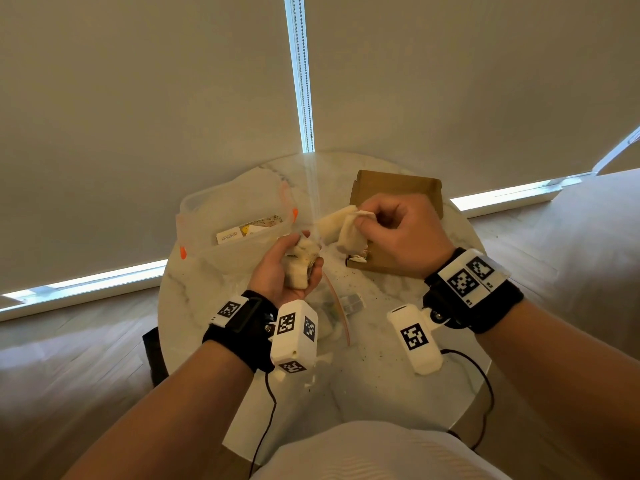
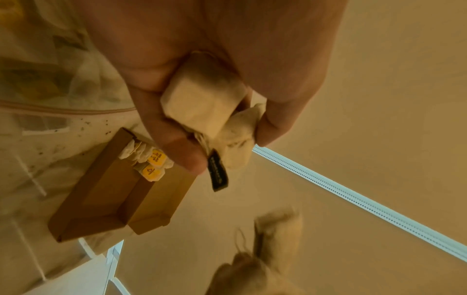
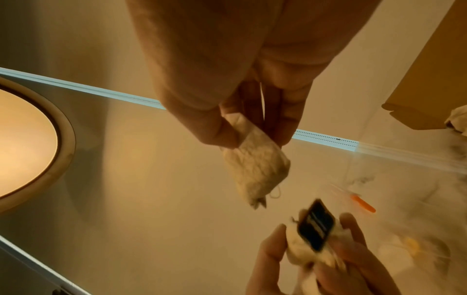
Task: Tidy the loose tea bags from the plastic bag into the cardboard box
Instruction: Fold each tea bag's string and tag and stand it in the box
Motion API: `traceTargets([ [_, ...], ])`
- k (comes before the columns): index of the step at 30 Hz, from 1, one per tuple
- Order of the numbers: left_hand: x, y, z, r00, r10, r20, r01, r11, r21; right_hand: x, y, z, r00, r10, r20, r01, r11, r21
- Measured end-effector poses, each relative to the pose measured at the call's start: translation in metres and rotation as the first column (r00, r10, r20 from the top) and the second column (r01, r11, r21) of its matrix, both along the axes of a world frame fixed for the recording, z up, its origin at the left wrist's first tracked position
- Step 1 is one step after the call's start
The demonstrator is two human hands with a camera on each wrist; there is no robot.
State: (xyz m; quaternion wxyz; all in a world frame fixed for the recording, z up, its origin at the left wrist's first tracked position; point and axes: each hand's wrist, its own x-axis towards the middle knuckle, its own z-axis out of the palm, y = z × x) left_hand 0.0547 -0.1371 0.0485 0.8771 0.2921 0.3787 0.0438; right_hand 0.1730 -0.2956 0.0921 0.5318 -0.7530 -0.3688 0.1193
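My left hand [image 1: 291, 268] is curled round a bunch of cream tea bags [image 1: 300, 263] [image 2: 204, 103], one with a black tag [image 2: 218, 173], above the table's middle. My right hand [image 1: 391, 233] pinches one tea bag [image 1: 349, 232] [image 3: 255, 167] by its top edge, hanging over the near left corner of the open cardboard box [image 1: 398, 199]. The box [image 2: 111, 191] holds a few tea bags with yellow tags [image 2: 154, 163] at one end. A clear plastic bag with an orange zip [image 1: 235, 226] lies at the left of the table with more packets inside.
The round white marble table [image 1: 381, 348] is speckled with tea crumbs. A second clear zip bag [image 1: 332, 310] lies on it under my left wrist. Closed blinds rise behind the table and wood floor surrounds it.
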Motion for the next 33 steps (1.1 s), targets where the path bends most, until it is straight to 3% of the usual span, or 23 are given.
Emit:
traceTargets([
  [8, -0.005, 0.012, -0.003, 0.999, 0.014, -0.039, -0.006, 0.979, 0.202, 0.008, -0.005, 0.015, 0.996, -0.088, -0.034, 0.089, 0.996, 0.014],
  [11, -0.006, 0.014, -0.003, 1.0, 0.006, -0.024, 0.002, 0.953, 0.302, 0.011, -0.004, 0.011, 0.998, -0.054, -0.011, 0.054, 0.998, -0.044],
  [19, -0.006, 0.007, 0.003, 0.974, -0.225, -0.035, 0.194, 0.741, 0.643, 0.002, 0.005, 0.003, 0.984, 0.178, 0.01, -0.169, 0.95, -0.264],
  [25, -0.007, 0.003, 0.009, 0.933, -0.353, -0.068, 0.297, 0.652, 0.698, 0.002, 0.007, 0.001, 0.962, 0.266, 0.061, -0.23, 0.91, -0.344],
  [28, -0.007, 0.002, 0.006, 0.936, -0.336, -0.102, 0.302, 0.621, 0.723, 0.001, 0.005, 0.001, 0.975, 0.222, 0.004, -0.216, 0.95, -0.226],
  [31, -0.007, 0.003, 0.005, 0.96, -0.272, -0.072, 0.24, 0.659, 0.713, 0.007, -0.002, 0.001, 0.983, 0.06, -0.173, -0.07, 0.996, -0.05],
  [33, -0.008, 0.004, 0.005, 0.965, -0.255, -0.057, 0.22, 0.672, 0.707, 0.012, -0.007, -0.002, 0.974, 0.005, -0.224, -0.013, 0.999, -0.035],
])
